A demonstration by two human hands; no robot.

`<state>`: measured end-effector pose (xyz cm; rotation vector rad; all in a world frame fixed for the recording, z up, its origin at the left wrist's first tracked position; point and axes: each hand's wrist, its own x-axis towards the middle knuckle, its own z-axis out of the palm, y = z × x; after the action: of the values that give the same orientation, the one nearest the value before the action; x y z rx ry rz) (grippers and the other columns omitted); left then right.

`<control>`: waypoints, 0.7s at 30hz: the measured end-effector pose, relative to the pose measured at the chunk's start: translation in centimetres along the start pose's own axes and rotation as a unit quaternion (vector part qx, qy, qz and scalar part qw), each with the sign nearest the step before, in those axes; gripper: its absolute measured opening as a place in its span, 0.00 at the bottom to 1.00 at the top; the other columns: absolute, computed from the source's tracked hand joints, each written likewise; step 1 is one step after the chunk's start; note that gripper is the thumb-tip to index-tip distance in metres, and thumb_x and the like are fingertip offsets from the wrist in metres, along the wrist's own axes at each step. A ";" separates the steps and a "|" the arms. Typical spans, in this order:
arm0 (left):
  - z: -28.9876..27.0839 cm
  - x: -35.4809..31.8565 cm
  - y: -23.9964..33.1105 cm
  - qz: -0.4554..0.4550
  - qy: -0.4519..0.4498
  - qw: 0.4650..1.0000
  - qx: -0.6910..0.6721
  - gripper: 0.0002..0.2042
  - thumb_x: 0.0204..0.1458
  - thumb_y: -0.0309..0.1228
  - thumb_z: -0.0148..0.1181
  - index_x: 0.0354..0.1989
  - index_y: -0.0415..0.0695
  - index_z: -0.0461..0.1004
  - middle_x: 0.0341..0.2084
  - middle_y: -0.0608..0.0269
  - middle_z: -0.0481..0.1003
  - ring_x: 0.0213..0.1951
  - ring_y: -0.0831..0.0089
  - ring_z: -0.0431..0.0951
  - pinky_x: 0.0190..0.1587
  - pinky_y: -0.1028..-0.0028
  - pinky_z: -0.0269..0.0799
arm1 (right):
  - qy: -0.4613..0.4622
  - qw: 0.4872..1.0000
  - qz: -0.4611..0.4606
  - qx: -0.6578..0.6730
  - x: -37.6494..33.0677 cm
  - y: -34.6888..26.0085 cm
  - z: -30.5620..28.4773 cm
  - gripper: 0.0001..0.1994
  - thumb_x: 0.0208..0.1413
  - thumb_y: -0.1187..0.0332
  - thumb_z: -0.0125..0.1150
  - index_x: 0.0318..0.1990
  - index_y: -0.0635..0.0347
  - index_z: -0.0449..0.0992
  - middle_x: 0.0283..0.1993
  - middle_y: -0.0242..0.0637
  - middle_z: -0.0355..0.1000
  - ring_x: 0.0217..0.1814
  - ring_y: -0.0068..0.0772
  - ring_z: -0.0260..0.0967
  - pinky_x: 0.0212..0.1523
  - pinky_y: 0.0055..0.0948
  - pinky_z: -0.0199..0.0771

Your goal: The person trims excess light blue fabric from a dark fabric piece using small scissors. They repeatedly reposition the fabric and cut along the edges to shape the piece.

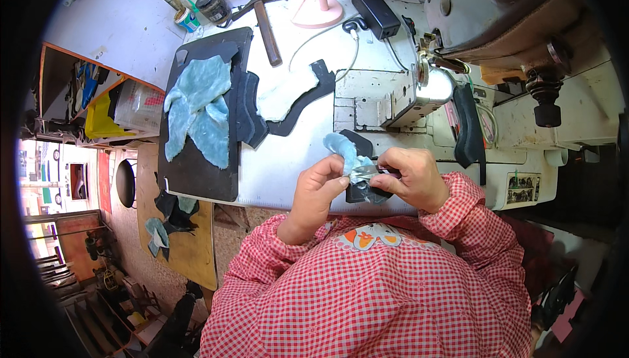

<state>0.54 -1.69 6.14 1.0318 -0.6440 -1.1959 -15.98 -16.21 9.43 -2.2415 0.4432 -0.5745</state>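
Close to my body at the table's front edge, my left hand [318, 189] pinches a light blue fluffy piece of fabric [339, 145] between thumb and fingers. My right hand [417, 178] is closed around small scissors [368, 172], whose metal blades lie against the fabric beside my left fingertips. A black backing piece [357, 140] shows behind and below the fluffy fabric. My fingers hide part of the scissors' handles. Just beyond my hands stands a sewing machine [406, 105].
Light blue plush pieces [200, 109] lie on a black board [204, 184] at left. Dark cut pieces [301, 109], one with white fleece [282, 96], lie beside it. A hammer [267, 33], pink stand [319, 4], black power adapter [377, 14] and jar [213, 7] are at the back.
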 end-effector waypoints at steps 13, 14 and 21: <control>0.3 -0.1 0.1 -0.029 -0.013 0.995 -0.100 0.07 0.55 0.19 0.52 0.40 0.37 0.74 0.35 0.68 0.74 0.40 0.81 0.71 0.49 0.77 0.66 | -0.002 1.000 -0.002 0.027 0.0 0.2 0.6 0.14 0.48 0.62 0.72 0.31 0.63 0.76 0.23 0.42 0.71 0.22 0.40 0.70 0.24 0.32 0.68; 0.4 -0.1 0.1 -0.026 -0.016 0.994 -0.103 0.07 0.55 0.19 0.52 0.40 0.37 0.74 0.35 0.68 0.74 0.40 0.81 0.71 0.48 0.77 0.66 | -0.003 0.999 0.008 0.037 -0.2 0.3 0.8 0.13 0.49 0.63 0.72 0.31 0.63 0.76 0.23 0.42 0.71 0.22 0.39 0.70 0.24 0.31 0.68; 0.4 -0.2 -0.1 -0.038 0.009 0.994 -0.098 0.05 0.55 0.19 0.50 0.37 0.36 0.72 0.36 0.62 0.73 0.39 0.77 0.73 0.48 0.76 0.70 | 0.044 0.985 0.079 0.147 -1.0 0.4 1.3 0.18 0.48 0.58 0.74 0.31 0.63 0.74 0.25 0.39 0.71 0.21 0.33 0.69 0.24 0.30 0.67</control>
<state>0.17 -1.64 6.25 0.9071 -0.4650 -1.2877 -16.17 -15.21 8.09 -1.8876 0.5388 -0.6140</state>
